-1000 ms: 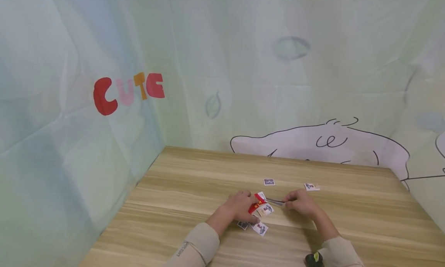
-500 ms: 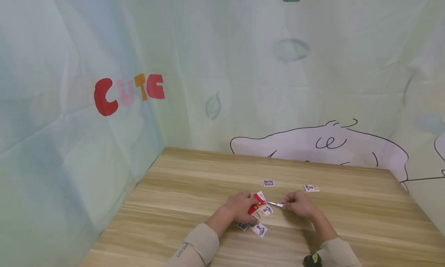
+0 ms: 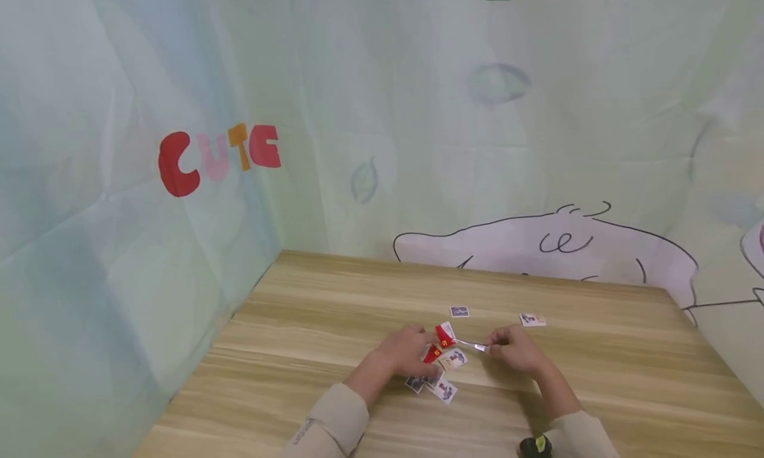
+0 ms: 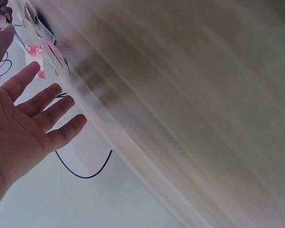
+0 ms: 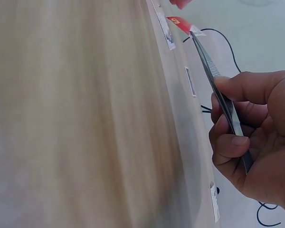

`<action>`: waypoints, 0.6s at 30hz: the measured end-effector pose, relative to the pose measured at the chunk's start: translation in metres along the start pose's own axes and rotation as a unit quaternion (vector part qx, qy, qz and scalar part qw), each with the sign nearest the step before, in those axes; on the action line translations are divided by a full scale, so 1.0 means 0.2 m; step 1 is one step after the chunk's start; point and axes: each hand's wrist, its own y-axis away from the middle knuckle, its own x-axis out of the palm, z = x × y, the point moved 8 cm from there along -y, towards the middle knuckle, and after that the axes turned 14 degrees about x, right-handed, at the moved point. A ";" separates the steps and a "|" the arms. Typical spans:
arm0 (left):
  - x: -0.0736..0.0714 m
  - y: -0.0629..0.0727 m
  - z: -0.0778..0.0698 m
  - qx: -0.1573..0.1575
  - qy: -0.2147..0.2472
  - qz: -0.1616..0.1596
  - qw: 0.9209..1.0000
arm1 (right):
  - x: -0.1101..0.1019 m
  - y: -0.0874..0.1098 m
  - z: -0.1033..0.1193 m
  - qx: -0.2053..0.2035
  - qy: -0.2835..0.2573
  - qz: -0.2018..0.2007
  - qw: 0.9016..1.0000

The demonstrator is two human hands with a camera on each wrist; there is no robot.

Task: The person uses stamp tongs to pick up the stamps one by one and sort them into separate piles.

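Note:
My right hand (image 3: 518,349) pinches metal tweezers (image 5: 230,114) between thumb and fingers. The tweezers' tips hold a small red-and-white stamp (image 3: 445,335) by its right side; in the right wrist view the stamp (image 5: 182,23) is lifted off the table. My left hand (image 3: 408,353) hovers just left of it, fingers spread and relaxed in the left wrist view. Beneath and beside the left fingers lie another red stamp (image 3: 432,353), a pale picture stamp (image 3: 454,360), a white-edged stamp (image 3: 444,390) and a dark stamp (image 3: 414,384), partly overlapping.
Farther back on the wooden table (image 3: 334,305) lie a dark stamp (image 3: 459,311) and a light picture stamp (image 3: 532,320). A printed cloth backdrop (image 3: 370,126) stands along the table's back and left edges. A black object (image 3: 535,447) sits by the right sleeve.
The red-and-white stamp has come away from the other red one, moving slightly up with the tweezers. My left hand's fingers have drawn back a little to the left from it.

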 end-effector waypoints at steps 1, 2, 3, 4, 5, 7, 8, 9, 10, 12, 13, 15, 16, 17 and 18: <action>-0.01 0.01 -0.01 0.000 0.003 -0.003 1.000 | 0.00 0.01 0.00 -0.004 -0.001 0.002 1.000; -0.02 0.03 -0.01 0.000 0.009 -0.006 1.000 | 0.00 0.02 0.00 -0.008 -0.001 0.003 1.000; -0.03 0.04 -0.01 -0.002 0.014 -0.008 1.000 | 0.00 0.03 0.00 -0.011 -0.003 0.003 1.000; -0.04 0.06 -0.02 -0.001 0.017 -0.010 1.000 | 0.00 0.04 0.00 -0.014 -0.004 0.003 1.000; -0.05 0.07 -0.02 -0.001 0.020 -0.013 1.000 | 0.00 0.04 0.00 -0.016 -0.005 0.000 1.000; -0.06 0.09 -0.03 0.004 0.021 -0.016 1.000 | 0.00 0.05 0.00 -0.011 -0.009 -0.012 1.000; -0.07 0.10 -0.04 0.009 0.017 -0.019 1.000 | -0.01 0.04 0.00 -0.007 -0.009 -0.019 1.000; -0.07 0.10 -0.04 0.015 0.009 -0.020 1.000 | -0.01 0.04 -0.01 0.000 -0.010 -0.028 1.000; -0.08 0.11 -0.04 0.021 0.003 -0.021 1.000 | -0.01 0.04 -0.01 0.007 -0.010 -0.034 0.999; -0.07 0.12 -0.05 0.029 -0.005 -0.020 0.999 | 0.00 0.02 -0.02 0.021 -0.013 -0.041 0.999; -0.07 0.13 -0.05 0.033 -0.010 -0.021 0.999 | 0.00 0.02 -0.02 0.029 -0.014 -0.045 0.998; -0.06 0.15 -0.05 0.035 -0.017 -0.018 0.999 | 0.02 0.01 -0.02 0.042 -0.018 -0.049 0.998; -0.06 0.16 -0.05 0.033 -0.017 -0.015 0.999 | 0.03 0.00 -0.02 0.043 -0.022 -0.048 0.998; -0.05 0.18 -0.06 0.032 -0.018 -0.013 0.999 | 0.03 0.00 -0.01 0.040 -0.025 -0.046 0.998; -0.05 0.19 -0.06 0.032 -0.018 -0.011 0.999 | 0.04 -0.01 -0.01 0.040 -0.027 -0.045 0.998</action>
